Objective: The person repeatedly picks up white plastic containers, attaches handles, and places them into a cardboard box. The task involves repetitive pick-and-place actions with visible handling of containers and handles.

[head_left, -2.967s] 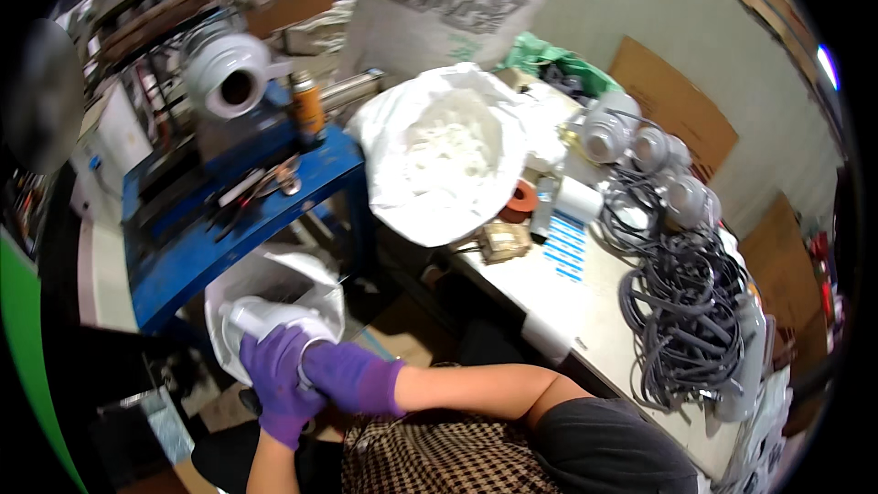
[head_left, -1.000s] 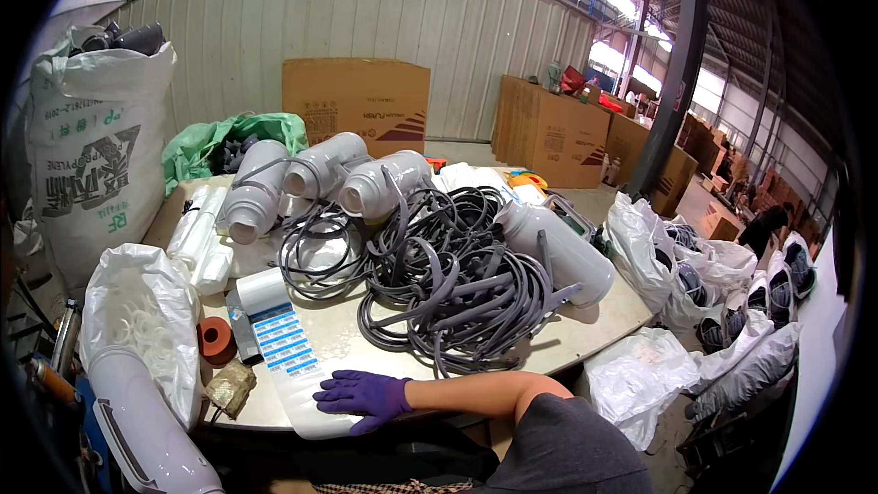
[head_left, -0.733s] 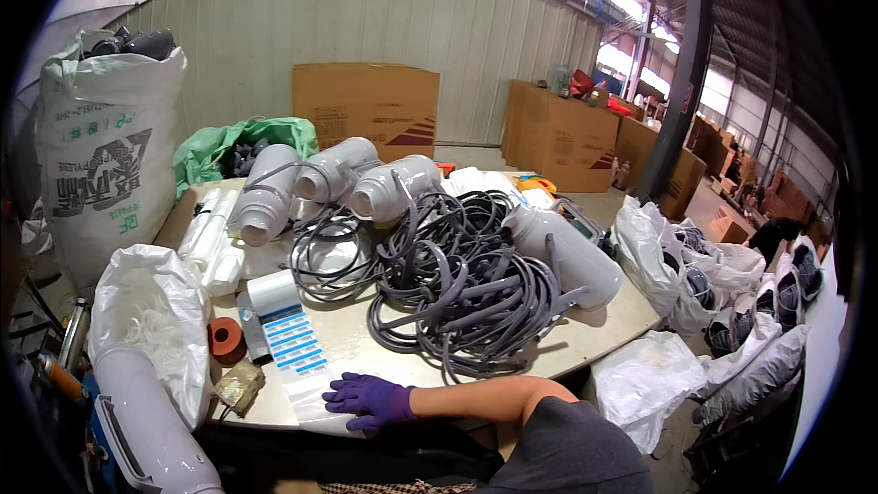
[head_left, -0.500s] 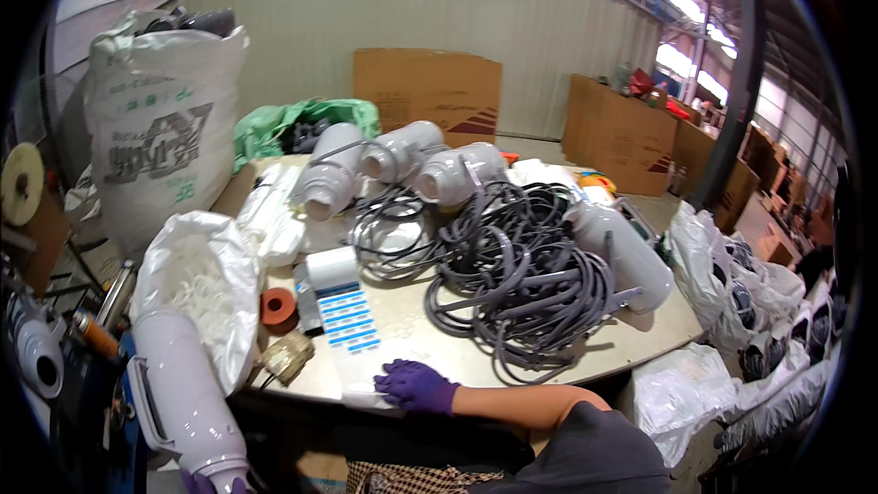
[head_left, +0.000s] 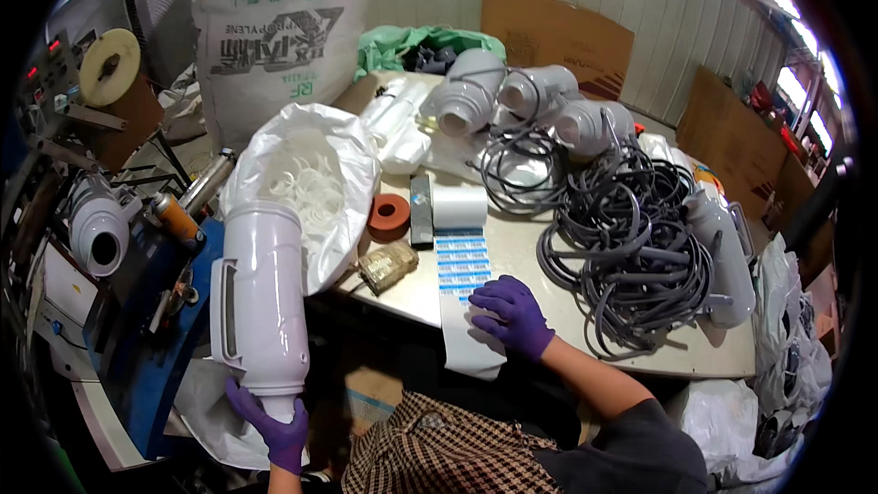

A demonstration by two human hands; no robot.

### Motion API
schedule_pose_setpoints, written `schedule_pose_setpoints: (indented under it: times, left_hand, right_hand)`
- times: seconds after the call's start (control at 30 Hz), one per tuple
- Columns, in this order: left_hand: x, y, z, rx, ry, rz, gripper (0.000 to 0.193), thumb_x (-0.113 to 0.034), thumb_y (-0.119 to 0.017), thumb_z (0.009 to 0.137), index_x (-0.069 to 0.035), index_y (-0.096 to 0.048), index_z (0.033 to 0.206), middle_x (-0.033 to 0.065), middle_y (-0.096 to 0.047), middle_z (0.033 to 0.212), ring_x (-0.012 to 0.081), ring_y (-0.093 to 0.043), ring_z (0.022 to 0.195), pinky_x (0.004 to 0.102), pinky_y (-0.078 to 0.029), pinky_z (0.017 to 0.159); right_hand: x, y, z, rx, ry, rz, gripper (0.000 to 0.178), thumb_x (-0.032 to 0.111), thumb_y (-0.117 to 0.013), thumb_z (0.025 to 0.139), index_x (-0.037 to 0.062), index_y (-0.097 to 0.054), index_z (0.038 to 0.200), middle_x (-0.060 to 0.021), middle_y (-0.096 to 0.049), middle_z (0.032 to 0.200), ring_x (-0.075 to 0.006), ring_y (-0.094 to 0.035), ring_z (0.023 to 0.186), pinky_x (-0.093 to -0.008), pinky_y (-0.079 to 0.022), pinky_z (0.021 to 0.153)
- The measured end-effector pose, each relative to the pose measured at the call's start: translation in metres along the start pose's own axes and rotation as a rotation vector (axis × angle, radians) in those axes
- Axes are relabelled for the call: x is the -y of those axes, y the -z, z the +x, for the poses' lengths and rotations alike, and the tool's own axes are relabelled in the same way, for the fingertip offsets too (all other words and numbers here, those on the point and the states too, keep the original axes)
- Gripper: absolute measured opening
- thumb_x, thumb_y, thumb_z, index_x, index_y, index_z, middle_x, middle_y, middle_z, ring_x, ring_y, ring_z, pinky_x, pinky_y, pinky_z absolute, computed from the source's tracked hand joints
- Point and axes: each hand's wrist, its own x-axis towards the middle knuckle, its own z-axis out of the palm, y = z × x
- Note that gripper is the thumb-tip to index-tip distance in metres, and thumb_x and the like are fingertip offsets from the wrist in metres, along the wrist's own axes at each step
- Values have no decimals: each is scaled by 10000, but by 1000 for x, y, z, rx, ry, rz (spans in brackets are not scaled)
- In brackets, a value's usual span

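My left hand (head_left: 274,425), in a purple glove, is wrapped around the narrow neck of a pale grey plastic bottle-shaped container (head_left: 267,297). The container stands neck down, its side handle facing left. My gloved right hand (head_left: 517,318) rests over a strip of blue-and-white labels (head_left: 464,265) at the table's front edge. Its fingers are partly spread and touch the strip. The white label roll (head_left: 460,209) lies at the strip's far end. The backing paper's free end (head_left: 476,357) hangs over the edge.
Dark grey tubing (head_left: 631,256) is heaped on the table (head_left: 416,302). Similar grey containers (head_left: 540,91) lie behind it. A white bag of translucent rings (head_left: 315,192), an orange-brown tape roll (head_left: 389,217) and a tape-wrapped block (head_left: 389,265) are left of the labels. Blue machinery (head_left: 187,348) stands farther left.
My view has swung left and down, so the table appears farther right. The left hand and container now show fully. My right hand's fingers lie farther up the label strip.
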Motion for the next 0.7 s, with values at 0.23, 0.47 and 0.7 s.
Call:
schedule_pose_setpoints:
  times: [0.23, 0.47, 0.7]
  left_hand:
    - [0, 6, 4, 151, 20, 117, 995, -143, -772, 713, -33, -275, 1568, 319, -178, 1632, 516, -187, 1517, 606, -184, 1214]
    - [9, 3, 0, 205, -53, 112, 963, -127, -777, 692, -51, -320, 1536, 352, -191, 1610, 548, -205, 1494, 611, -218, 1201]
    - [-2, 6, 3, 201, -55, 157, 955, -113, -780, 689, -119, -356, 1546, 324, -217, 1603, 557, -235, 1480, 647, -284, 1170]
  right_hand:
    - [-25, -30, 6, 79, -489, -36, 245, 211, -809, 826, 91, -786, 1037, -127, -730, 1055, -309, -680, 991, -417, -546, 913]
    - [-10, -29, 10, 5, -567, 74, 138, 97, -812, 774, 59, -768, 900, -81, -723, 949, -250, -688, 859, -357, -563, 788]
    - [-9, -28, 10, -94, -150, -106, 148, 78, -839, 715, 99, -766, 842, -90, -701, 941, -281, -673, 928, -403, -552, 818]
